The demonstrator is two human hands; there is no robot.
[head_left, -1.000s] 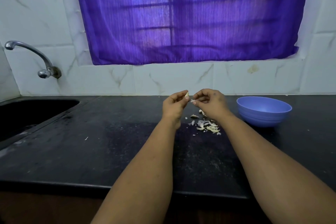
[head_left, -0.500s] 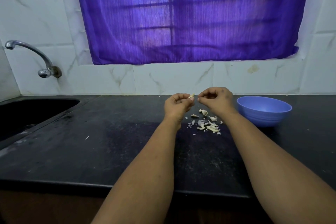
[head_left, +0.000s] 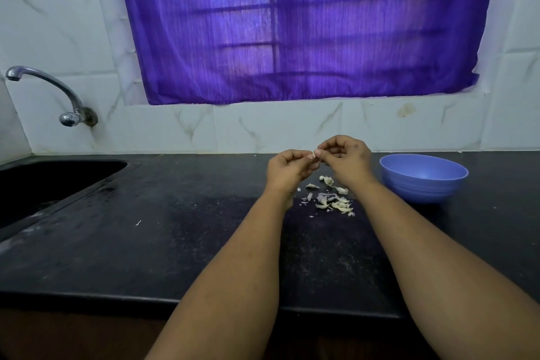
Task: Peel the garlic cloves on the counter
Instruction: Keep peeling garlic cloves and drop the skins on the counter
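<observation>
Pale and small, the garlic clove [head_left: 314, 153] sits pinched between the two hands, raised above the black counter [head_left: 146, 242] near the back wall. The left hand [head_left: 290, 170] curls its fingers around the clove from below, thumb and forefinger closed on it, while the right hand [head_left: 346, 159] meets it from the other side, its fingertips nipped onto the clove's end; how much skin is left on it is too small to tell. Just beneath the hands and a little toward the person lies a loose heap of garlic peels [head_left: 331, 199], whitish with some purple scraps, resting on the counter. Beside that heap, to the right and apart from it, stands a blue bowl [head_left: 423, 181], upright; its inside shows nothing I can make out. Far to the left a dark sink [head_left: 43, 181] is sunk into the counter, with a metal tap [head_left: 58, 96] fixed to the white marbled tiles [head_left: 277, 128] above it. A purple curtain [head_left: 306, 23] hangs over the window behind.
</observation>
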